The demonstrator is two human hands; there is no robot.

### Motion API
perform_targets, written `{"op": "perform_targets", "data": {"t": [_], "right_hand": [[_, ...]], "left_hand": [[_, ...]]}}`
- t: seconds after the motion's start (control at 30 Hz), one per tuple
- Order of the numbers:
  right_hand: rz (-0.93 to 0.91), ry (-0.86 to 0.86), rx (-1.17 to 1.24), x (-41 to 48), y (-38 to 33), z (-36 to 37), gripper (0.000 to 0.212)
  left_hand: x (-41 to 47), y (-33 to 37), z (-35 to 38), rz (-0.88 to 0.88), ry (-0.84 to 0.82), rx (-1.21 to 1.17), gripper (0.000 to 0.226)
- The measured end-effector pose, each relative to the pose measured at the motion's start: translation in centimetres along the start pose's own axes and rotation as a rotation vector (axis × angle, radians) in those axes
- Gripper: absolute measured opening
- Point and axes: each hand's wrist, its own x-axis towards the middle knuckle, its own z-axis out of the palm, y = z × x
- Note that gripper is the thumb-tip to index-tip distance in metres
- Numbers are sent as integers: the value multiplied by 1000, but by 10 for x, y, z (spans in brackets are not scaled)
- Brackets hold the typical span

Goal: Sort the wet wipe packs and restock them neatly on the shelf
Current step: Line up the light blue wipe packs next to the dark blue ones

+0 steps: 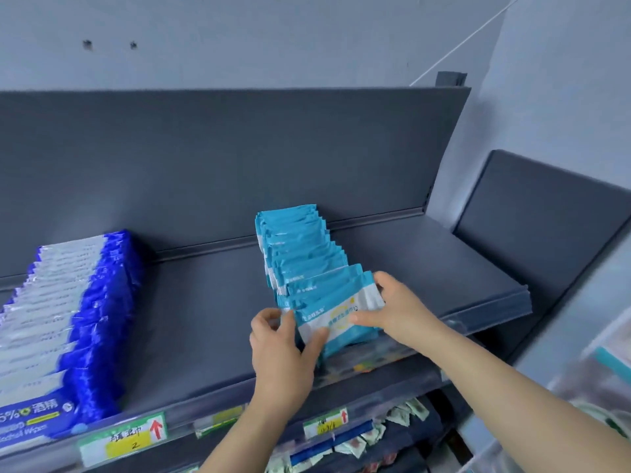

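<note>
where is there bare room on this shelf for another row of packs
Bare shelf: the wide strip between the dark blue row and the light blue row, and the stretch right of it to the shelf's end. Crowded: that row's front, where left hand and right hand grip the front packs.

The dark grey shelf [211,302] carries a row of dark blue packs [68,322] at left and teal packs [300,254] mid-shelf.
</note>
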Motion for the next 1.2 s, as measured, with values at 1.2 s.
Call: {"op": "perform_targets", "data": {"t": [1.2], "right_hand": [[-121, -366, 85, 41, 25, -6, 117]], "left_hand": [[13, 30, -9, -143, -125, -513, 33]]}}
